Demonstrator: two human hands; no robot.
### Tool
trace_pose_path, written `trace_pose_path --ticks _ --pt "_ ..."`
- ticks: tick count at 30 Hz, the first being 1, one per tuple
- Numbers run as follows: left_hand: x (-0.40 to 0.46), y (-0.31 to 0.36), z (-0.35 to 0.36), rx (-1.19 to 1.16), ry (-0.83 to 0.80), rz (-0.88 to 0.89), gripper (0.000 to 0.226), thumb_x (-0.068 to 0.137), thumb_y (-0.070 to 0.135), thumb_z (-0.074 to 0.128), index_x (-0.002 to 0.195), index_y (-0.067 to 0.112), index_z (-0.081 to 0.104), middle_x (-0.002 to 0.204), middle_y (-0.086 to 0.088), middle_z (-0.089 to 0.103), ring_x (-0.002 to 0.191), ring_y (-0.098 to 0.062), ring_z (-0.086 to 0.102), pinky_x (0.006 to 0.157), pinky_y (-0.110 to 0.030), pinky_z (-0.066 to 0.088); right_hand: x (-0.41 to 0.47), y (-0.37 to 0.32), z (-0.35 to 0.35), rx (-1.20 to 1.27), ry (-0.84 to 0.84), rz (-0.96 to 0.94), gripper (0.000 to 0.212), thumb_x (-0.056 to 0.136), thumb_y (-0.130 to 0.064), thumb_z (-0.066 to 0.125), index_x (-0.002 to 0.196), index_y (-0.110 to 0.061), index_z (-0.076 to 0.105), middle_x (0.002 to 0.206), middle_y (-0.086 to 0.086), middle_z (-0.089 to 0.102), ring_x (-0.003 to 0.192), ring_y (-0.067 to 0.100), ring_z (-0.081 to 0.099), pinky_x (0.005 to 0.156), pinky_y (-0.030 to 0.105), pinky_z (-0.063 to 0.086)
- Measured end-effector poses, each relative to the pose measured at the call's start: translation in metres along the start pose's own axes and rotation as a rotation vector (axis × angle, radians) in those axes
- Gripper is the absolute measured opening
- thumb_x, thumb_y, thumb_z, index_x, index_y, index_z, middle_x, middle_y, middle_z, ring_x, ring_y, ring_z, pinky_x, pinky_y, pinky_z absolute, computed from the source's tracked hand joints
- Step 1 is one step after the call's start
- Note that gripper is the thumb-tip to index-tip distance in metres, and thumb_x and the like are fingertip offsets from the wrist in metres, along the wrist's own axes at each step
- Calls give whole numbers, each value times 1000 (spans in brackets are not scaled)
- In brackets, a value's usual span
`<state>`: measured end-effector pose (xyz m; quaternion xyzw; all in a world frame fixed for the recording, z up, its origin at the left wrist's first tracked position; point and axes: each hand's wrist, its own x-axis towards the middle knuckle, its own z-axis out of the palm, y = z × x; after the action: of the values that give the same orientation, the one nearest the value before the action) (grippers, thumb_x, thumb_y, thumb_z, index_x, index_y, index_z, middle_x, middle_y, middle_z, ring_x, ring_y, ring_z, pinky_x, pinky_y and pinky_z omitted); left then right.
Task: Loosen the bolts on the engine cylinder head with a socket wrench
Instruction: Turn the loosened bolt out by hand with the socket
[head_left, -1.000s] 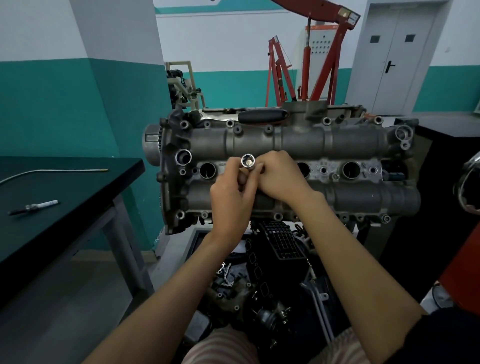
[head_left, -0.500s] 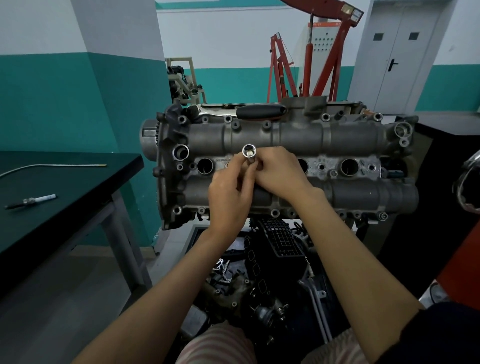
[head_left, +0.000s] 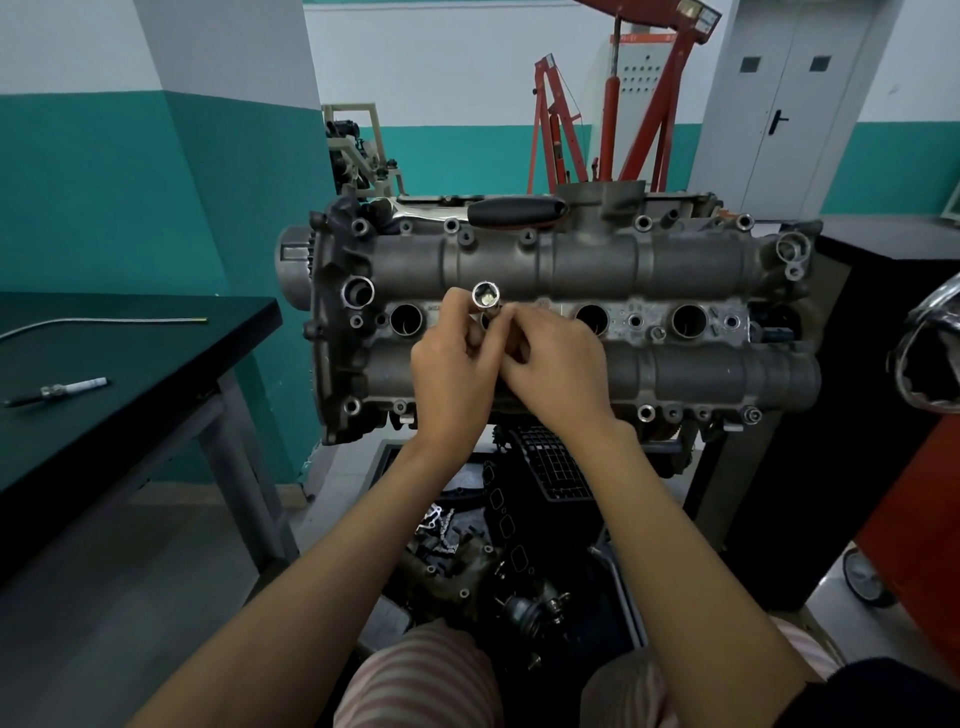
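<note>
The grey engine cylinder head stands in front of me, with round plug wells and small bolts along its edges. My left hand and my right hand meet over its middle. Both pinch a shiny silver socket, whose open end faces up towards me. Its lower part is hidden by my fingers. A ratchet wrench with a black handle lies along the far top edge of the head, untouched.
A dark green table at the left carries a spark plug and a thin metal rod. Loose engine parts lie below the head. A red engine crane stands behind. A chrome and red object is at the right.
The view has shifted slightly. My fingers have worked along the socket, which now stands out a little more above them; both hands stay together at the same spot.
</note>
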<state>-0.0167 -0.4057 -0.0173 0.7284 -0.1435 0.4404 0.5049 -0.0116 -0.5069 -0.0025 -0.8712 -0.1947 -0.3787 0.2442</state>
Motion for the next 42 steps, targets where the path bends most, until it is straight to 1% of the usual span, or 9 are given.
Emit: trace_pose_path --ticks 5,13,17,20,23,28,32,38,42 --pt "0 1 -1 10 -14 -5 22 89 27 61 77 22 43 51 1 44 47 -6 39 45 -19 34 -7 -6 -1 37 49 64 27 82 -25 61 65 -16 43 60 -8 42 57 16 43 61 34 36" --pt "2 3 -4 -2 -39 16 27 90 24 59 75 33 38 52 -1 44 46 -7 39 44 -21 35 1 -11 11 -19 56 183 23 87 -30 52 79 -11 63 78 3 67 75 23 59 79 36 39" --pt "0 1 -5 22 -51 86 20 91 24 54 78 27 39 53 8 42 47 -8 40 44 -23 35 14 -11 17 -220 8 194 23 89 -23 44 71 -20 58 79 4 67 77 24 61 64 30 33" --pt "0 -1 -3 20 -22 100 14 92 26 52 82 23 42 52 11 40 46 -6 39 45 -21 33 26 -7 14 -201 -68 210 26 88 -23 46 64 -19 53 76 7 65 75 27 59 58 30 30" --pt "0 -2 -2 9 0 100 13 92 25 52 83 23 44 50 13 38 45 -3 38 46 -15 28 36 -2 4 -118 -187 179 27 85 -24 51 64 -11 60 65 5 60 63 26 51 54 29 30" --pt "1 -2 -3 5 12 115 11 92 22 54 85 14 51 49 12 36 45 -4 36 46 -11 26 56 5 -7 -119 -382 113 30 80 -22 55 52 -11 53 54 3 52 55 23 49 45 25 27" --pt "2 -1 -4 31 7 128 13 92 21 54 85 10 51 48 13 34 44 -4 37 46 -10 25 51 10 -3 -133 -271 24 31 79 -28 56 57 -6 59 54 5 55 55 23 48 46 25 29" --pt "2 1 -4 7 5 115 12 93 19 55 84 12 50 49 11 33 45 -4 33 46 -10 25 52 10 0 -155 -244 -66 37 80 -27 54 48 -12 45 48 -2 42 50 19 39 46 27 26" --pt "4 1 -5 10 -5 114 12 93 19 55 84 13 50 51 11 35 45 -5 34 47 -10 26 52 10 -2 -173 -202 -180 38 86 -33 55 58 -8 55 56 4 47 59 22 41 56 28 30"
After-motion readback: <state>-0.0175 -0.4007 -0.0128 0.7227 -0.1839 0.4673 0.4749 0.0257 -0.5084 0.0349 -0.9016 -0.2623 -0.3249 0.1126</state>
